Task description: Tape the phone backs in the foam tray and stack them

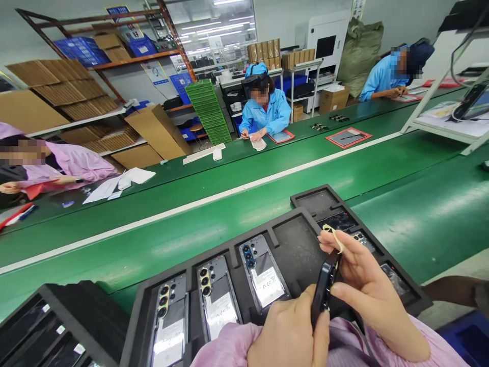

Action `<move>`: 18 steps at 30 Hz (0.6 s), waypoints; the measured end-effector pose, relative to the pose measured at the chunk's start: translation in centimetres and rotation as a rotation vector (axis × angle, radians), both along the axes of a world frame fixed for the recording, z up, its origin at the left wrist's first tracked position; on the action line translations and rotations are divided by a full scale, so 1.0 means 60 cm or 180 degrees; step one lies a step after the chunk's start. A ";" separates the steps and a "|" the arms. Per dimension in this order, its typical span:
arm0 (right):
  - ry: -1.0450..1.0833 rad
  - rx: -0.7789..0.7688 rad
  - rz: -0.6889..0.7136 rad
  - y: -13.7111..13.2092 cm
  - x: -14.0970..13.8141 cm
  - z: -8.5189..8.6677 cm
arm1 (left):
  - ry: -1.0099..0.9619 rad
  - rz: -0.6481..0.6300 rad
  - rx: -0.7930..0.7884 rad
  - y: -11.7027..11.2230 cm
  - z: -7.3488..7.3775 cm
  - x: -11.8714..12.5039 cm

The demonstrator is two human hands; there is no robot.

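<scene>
My left hand [288, 326] is wrapped around a dark smartphone [325, 286], tilted on edge with its camera rings toward my right hand. My right hand [369, 285] is beside it, thumb against the phone's camera side. At its raised fingertips is a curled pale yellow backing strip [337, 239]. Below lies a black foam tray [296, 242]. In its slots sit phones with their backs off, among them a phone with blue-tinted lens rings [263, 275] and a phone with yellowish lens rings [217, 295]. My hands hide part of the tray.
Another foam tray stack [76, 311] stands at lower left. A green conveyor bench [183, 224] runs across, with a red-edged mat [348, 136] on its far side. Co-workers sit opposite, including a person in blue [267, 112]. A white stand [451, 122] is at right.
</scene>
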State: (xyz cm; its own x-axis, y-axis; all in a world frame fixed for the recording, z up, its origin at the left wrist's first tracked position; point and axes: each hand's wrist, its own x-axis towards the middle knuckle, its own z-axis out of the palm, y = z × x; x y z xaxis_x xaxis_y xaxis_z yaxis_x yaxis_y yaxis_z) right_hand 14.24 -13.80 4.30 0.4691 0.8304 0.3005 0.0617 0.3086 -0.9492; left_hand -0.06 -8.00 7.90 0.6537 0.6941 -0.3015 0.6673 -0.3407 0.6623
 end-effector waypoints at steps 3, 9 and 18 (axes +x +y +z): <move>0.0004 0.0009 0.0035 -0.002 0.002 0.000 | -0.0108 -0.0041 0.0277 -0.004 -0.017 -0.001; 0.0025 0.0020 0.0063 0.004 0.002 0.000 | -0.0225 -0.0017 0.0650 -0.010 -0.042 -0.005; -0.0339 -0.0092 -0.0101 0.008 0.000 0.002 | -0.0064 -0.0027 0.0010 0.010 -0.019 -0.001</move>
State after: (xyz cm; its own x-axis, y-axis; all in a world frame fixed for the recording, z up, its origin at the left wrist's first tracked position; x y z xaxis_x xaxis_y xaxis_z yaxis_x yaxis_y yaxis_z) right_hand 14.24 -13.35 4.43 0.4621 0.8247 0.3260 0.1718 0.2774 -0.9453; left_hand -0.15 -7.41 6.76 0.6656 0.6894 -0.2859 0.6508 -0.3485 0.6746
